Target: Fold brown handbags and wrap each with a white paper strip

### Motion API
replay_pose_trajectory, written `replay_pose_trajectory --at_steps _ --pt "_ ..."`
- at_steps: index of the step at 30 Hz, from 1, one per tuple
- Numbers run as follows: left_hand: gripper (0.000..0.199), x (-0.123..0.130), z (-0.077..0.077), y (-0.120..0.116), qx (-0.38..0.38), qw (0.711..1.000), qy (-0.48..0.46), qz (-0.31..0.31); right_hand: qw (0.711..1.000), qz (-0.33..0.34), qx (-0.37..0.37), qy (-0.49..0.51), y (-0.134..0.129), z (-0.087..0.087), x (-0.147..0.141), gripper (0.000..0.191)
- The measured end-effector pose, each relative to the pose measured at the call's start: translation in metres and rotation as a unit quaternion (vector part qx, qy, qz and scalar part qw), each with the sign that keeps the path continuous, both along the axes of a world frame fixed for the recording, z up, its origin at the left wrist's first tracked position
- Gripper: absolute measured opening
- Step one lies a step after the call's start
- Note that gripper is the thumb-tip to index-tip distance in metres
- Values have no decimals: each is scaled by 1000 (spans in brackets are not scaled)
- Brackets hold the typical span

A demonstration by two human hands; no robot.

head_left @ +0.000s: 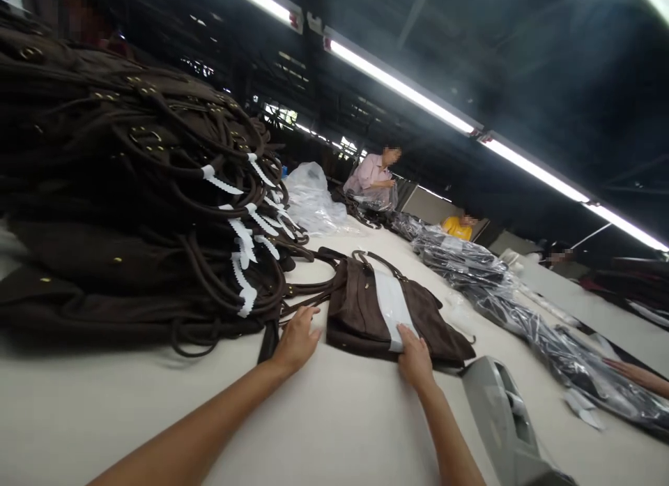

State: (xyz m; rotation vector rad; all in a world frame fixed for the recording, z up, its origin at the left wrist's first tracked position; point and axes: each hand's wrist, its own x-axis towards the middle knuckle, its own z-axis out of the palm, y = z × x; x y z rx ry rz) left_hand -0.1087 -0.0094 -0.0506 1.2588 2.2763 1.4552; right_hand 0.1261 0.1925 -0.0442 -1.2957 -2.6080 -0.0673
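Note:
A dark brown handbag (pixel 360 305) lies flat on the white table, a pale grey-white band (pixel 391 301) wrapped around its middle and its handles pointing away from me. My right hand (pixel 415 353) rests on the near edge of the bag, fingers stretched over the lower end of the band; its thumb is hard to make out. Just left of the bag, my left hand (pixel 297 338) is open with fingers apart, close to the straps and a dark strip on the table. A tall pile of similar brown bags (pixel 130 214) fills the left side, white jagged-edged wraps on their handles.
A grey tape dispenser-like device (pixel 499 409) stands right of my right hand. Bags in clear plastic (pixel 523 312) form a long row along the right. Clear plastic (pixel 316 193) is heaped behind the pile. Another person's hand (pixel 637 376) reaches in from the right; several people are farther back.

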Motion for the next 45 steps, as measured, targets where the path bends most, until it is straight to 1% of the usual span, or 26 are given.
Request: replay_pose_trajectory --at_steps 1,2,4,6,7,10,12,14,17,21,26,28,30,32,35,37,39,42,45 --pt "34 1 -4 3 -4 1000 -12 -8 1000 -6 -23 -14 -4 7 -3 77" --pt "34 2 -7 7 -8 1000 -23 -17 999 6 -44 -18 -10 14 -8 77" --pt "33 7 -8 14 -15 998 -42 -33 994 77 -74 12 -28 28 -23 76" --pt "35 12 -6 20 -25 997 -59 -39 981 157 -80 76 -48 38 -45 69" --pt "38 15 -4 22 -31 997 -66 -38 975 181 -74 107 -57 40 -58 66" --pt "46 18 0 25 -49 994 -86 -35 968 198 -35 149 -78 37 -95 59" --pt "46 16 0 25 -58 993 -98 -34 969 197 -11 149 -82 30 -112 53" --pt "42 14 0 26 -64 991 -109 -31 969 194 2 151 -80 23 -121 52" --pt "34 10 1 29 -75 989 -123 -21 966 205 5 156 -72 18 -123 60" --pt "31 5 5 37 -105 983 -150 3 951 268 -18 153 -62 18 -119 65" --pt "31 0 10 45 -120 974 -192 15 930 326 -80 151 -51 20 -117 57" --pt "33 -2 10 46 -118 972 -203 17 923 342 -107 138 -46 22 -118 53" --pt "34 -3 8 47 -116 971 -207 20 920 357 -116 114 -42 23 -117 51" --pt "33 -3 7 47 -115 972 -206 22 921 366 -101 88 -42 22 -116 52" --pt "29 -3 6 46 -113 974 -196 19 923 375 -49 63 -47 17 -110 56" --pt "26 -3 6 45 -112 975 -190 12 924 376 -18 69 -52 12 -106 59" --pt "23 -3 7 45 -112 976 -187 4 924 371 -3 90 -56 5 -100 60" --pt "22 -2 8 43 -113 977 -182 -6 924 360 -12 130 -59 -4 -94 56" --pt "23 -2 10 42 -118 977 -177 -15 921 353 -38 161 -59 -8 -90 52"
